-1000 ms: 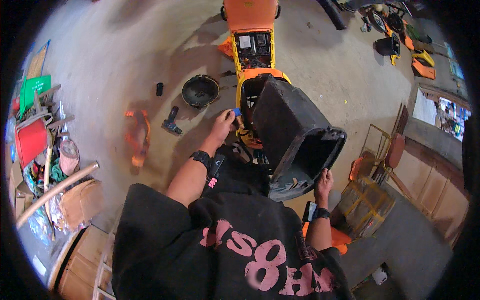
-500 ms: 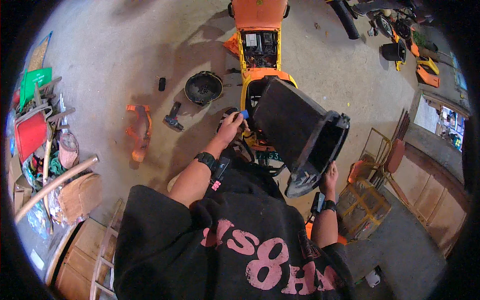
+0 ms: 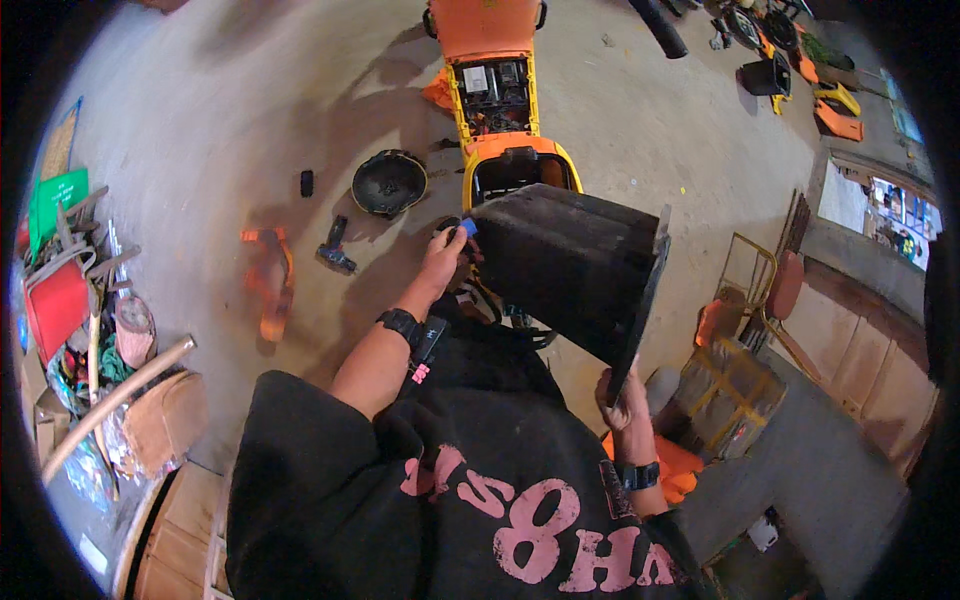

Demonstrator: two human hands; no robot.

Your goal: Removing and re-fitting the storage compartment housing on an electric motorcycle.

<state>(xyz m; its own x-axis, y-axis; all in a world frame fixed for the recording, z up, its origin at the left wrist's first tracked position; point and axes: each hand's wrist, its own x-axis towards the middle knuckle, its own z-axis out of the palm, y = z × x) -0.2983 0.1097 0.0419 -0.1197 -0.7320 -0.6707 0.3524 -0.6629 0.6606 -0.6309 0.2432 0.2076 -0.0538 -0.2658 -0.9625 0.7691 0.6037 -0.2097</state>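
Note:
A black plastic storage bucket (image 3: 565,270) lies tilted on its side in front of me, its wide rim to the right. My right hand (image 3: 625,400) is closed on the lower part of that rim. At the bucket's other end, my left hand (image 3: 440,265) pinches a small blue object (image 3: 468,229), whose kind I cannot make out. Whether the left fingers also touch the bucket is hidden. Just beyond stands an orange and yellow scooter body (image 3: 522,160), its rear opening uncovered and partly behind the bucket. Farther up, its open compartment shows wiring and dark parts (image 3: 492,95).
On the floor to the left are a black round basin (image 3: 390,183), a cordless drill (image 3: 335,247), a small black object (image 3: 307,183) and an orange body panel (image 3: 268,285). Piled clutter with a red chair (image 3: 58,300) lines the left side. A taped carton (image 3: 730,395) sits at right.
The bucket has turned, so its open mouth no longer faces me and its side shows more. My right hand has moved lower and nearer with the rim. The left hand still pinches the blue object.

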